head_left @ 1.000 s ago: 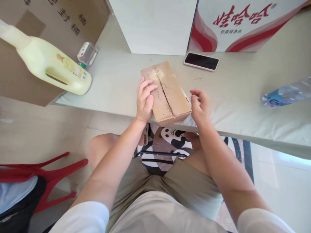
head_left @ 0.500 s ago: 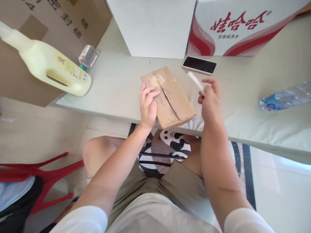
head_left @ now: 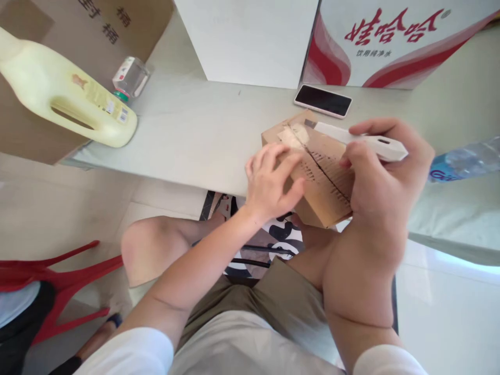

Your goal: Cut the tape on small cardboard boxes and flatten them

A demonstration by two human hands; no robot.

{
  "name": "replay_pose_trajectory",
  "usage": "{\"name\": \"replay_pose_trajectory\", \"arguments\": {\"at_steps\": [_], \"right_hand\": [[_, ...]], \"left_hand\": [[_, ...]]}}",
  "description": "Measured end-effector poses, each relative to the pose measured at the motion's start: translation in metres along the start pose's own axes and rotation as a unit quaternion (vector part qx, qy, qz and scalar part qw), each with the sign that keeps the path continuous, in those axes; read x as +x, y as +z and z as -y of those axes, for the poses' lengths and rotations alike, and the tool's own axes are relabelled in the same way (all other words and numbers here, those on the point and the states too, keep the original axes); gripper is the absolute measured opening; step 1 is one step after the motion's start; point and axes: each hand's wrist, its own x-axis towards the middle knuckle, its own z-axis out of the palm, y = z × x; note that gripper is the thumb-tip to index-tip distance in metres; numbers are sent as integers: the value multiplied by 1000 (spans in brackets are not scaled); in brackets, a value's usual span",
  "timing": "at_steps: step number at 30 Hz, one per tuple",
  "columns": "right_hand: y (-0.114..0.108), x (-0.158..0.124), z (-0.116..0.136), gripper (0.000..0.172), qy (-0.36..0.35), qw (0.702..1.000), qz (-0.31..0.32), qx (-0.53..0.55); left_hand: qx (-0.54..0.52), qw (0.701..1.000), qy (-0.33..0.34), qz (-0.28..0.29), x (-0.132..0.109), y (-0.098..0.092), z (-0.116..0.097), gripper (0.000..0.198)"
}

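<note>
A small brown cardboard box (head_left: 332, 156) sits at the table's near edge, tilted, with a dark seam and short dark marks along its top. My left hand (head_left: 273, 179) grips its left side, fingers spread over the top and thumb near the seam. In my right hand (head_left: 380, 172) is a white box cutter (head_left: 385, 147), pinched between thumb and fingers. The cutter's blade end points left over the box's far edge. Whether the blade touches the cardboard, I cannot tell. Part of the box's right end is hidden behind my right hand.
Behind the box lies a phone (head_left: 323, 100), before a white carton (head_left: 250, 41) and a red-and-white carton (head_left: 383, 47). A yellow jug (head_left: 70, 94) and a small clear bottle (head_left: 130, 78) lie left; a water bottle (head_left: 464, 159) lies right. A red stool (head_left: 66, 281) stands lower left.
The box has shifted right and turned, with my left hand on it. My right hand has come closer and brought the box cutter over the top of the box.
</note>
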Motion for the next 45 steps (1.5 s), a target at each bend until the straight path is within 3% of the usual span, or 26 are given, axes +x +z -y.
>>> {"name": "replay_pose_trajectory", "arguments": {"at_steps": [4,8,11,18,23,32,37,42,45], "right_hand": [[5,5,-8,9,27,996,-15,81],[11,6,-3,8,32,999,2,34],[12,5,-1,11,36,999,16,19],[13,1,-1,15,53,996,19,66],[14,2,2,13,63,995,1,73],[13,3,-4,8,30,996,-19,82],[9,5,-7,22,3,995,-3,95],[10,5,-9,21,-4,985,-43,168],[12,5,-7,16,-6,988,-54,146]], "left_hand": [[-13,998,41,-56,12,17,47,63],[-36,993,55,-97,12,42,68,70],[-47,990,55,-121,10,50,68,69],[-54,979,107,-163,12,46,68,57],[-52,988,68,-132,11,49,69,68],[-54,983,85,-151,10,48,68,63],[-64,981,96,-153,10,49,70,61],[-49,987,64,-138,11,48,67,65],[-57,987,50,-141,12,47,64,66]]}}
